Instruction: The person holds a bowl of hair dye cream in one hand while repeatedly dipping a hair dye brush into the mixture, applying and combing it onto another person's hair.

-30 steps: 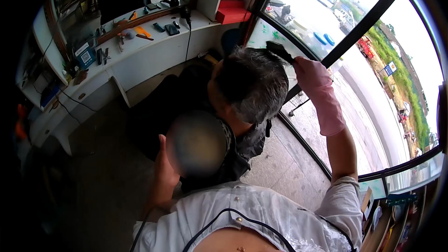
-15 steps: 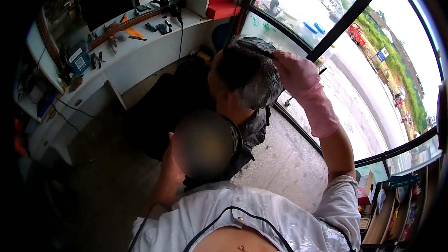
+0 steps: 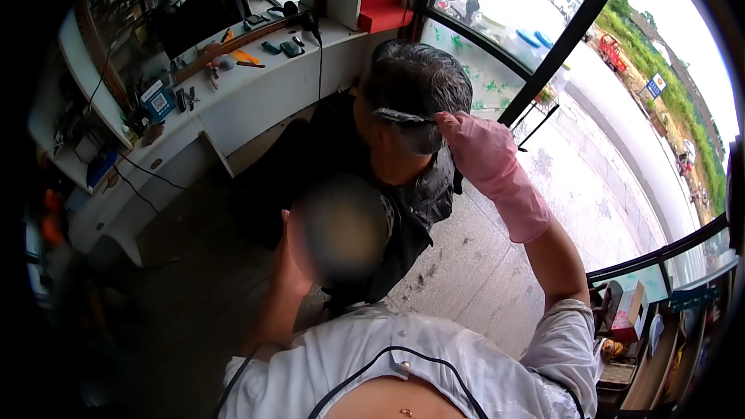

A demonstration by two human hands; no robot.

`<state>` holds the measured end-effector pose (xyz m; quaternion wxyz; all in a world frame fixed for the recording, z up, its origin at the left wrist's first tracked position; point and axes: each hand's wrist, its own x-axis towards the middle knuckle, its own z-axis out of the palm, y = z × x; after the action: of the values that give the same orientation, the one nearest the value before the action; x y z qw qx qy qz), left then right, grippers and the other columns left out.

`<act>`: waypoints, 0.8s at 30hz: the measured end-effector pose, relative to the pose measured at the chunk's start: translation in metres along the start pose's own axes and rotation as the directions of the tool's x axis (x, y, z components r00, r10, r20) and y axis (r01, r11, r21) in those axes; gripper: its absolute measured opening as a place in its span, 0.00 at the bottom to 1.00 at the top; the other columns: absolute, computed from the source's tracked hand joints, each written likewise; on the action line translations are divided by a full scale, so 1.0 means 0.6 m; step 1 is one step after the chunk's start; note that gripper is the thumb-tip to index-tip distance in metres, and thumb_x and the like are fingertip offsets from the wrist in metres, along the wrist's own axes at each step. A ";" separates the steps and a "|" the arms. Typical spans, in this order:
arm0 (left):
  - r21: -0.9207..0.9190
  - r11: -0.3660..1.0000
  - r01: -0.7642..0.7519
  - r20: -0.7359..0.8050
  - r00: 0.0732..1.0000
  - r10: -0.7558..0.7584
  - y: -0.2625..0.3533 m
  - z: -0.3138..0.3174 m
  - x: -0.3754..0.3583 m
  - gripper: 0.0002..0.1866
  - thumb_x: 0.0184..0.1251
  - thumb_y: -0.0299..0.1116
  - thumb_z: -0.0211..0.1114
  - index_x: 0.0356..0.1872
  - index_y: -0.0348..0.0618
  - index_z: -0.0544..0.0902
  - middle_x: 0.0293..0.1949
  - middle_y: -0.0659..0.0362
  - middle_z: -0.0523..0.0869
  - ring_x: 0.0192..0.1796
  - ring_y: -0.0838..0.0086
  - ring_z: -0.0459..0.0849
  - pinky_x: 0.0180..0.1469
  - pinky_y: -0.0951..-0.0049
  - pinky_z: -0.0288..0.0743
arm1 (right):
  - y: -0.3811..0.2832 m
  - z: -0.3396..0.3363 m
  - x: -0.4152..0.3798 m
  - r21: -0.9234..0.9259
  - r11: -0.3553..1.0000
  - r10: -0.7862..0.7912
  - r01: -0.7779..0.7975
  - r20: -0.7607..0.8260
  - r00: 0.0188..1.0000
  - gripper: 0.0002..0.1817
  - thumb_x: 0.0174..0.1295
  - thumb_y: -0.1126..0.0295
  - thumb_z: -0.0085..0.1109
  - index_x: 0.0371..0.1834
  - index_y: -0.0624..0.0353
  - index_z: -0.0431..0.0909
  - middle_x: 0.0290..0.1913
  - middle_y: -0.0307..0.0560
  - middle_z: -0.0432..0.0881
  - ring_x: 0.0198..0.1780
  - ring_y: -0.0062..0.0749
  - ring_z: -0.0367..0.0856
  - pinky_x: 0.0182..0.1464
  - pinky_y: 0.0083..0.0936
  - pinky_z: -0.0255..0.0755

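Note:
A person (image 3: 400, 163) in a black cape sits in front of me; the dark and grey hair (image 3: 423, 70) looks wet or coated. My right hand (image 3: 483, 151), in a pink rubber glove, is closed on a thin dark comb (image 3: 403, 116) with pale paste along it. The comb lies against the side of the head, at the lower hair. Lower down, my bare left hand (image 3: 293, 268) grips the side of a round, bowl-like object (image 3: 341, 233); its surface is blurred, so its contents cannot be made out.
At the left, a white counter (image 3: 256, 70) under a mirror (image 3: 186, 8) carries clippers (image 3: 292, 48), a hair dryer (image 3: 310, 25) and a QR-code stand (image 3: 157, 101). A red box (image 3: 386, 19) sits on the shelf. Glass panels border the right side, with shelves (image 3: 660, 357) below.
My right hand has brought the comb down from the top of the head to its lower side. My left hand still holds the round object. The view has shifted slightly.

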<state>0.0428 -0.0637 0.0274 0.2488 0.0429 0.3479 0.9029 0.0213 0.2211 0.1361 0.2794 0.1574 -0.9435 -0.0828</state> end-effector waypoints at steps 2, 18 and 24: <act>-0.021 1.000 0.016 0.003 1.000 -0.016 0.002 -0.003 0.002 0.36 0.65 0.60 0.43 0.58 0.35 0.68 0.56 0.54 0.74 0.58 0.67 0.72 0.61 0.66 0.64 | -0.002 -0.010 -0.020 0.008 0.998 0.056 -0.056 0.034 0.998 0.07 0.60 0.70 0.49 0.38 0.58 0.75 0.26 0.47 0.77 0.25 0.43 0.77 0.24 0.32 0.70; 0.118 0.971 0.209 0.193 0.954 -0.228 0.130 -0.075 0.172 0.33 0.68 0.58 0.41 0.62 0.40 0.63 0.56 0.56 0.73 0.59 0.69 0.71 0.61 0.67 0.64 | -0.048 -0.038 0.127 0.023 0.932 0.363 -0.363 -0.079 0.928 0.10 0.58 0.72 0.54 0.43 0.55 0.78 0.37 0.47 0.80 0.36 0.44 0.80 0.37 0.31 0.73; 0.129 0.957 0.260 0.298 0.910 -0.288 0.184 -0.090 0.221 0.33 0.68 0.57 0.41 0.62 0.40 0.62 0.57 0.56 0.72 0.59 0.69 0.70 0.61 0.67 0.63 | -0.074 -0.005 0.208 -0.231 0.906 0.392 -0.355 0.139 0.909 0.07 0.58 0.70 0.51 0.39 0.54 0.76 0.34 0.45 0.77 0.33 0.44 0.79 0.32 0.34 0.73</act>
<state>-0.1328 -0.1024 0.0458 0.4231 0.1474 0.3454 0.8246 -0.0649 0.1364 0.1902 0.2173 -0.0641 -0.9644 -0.1362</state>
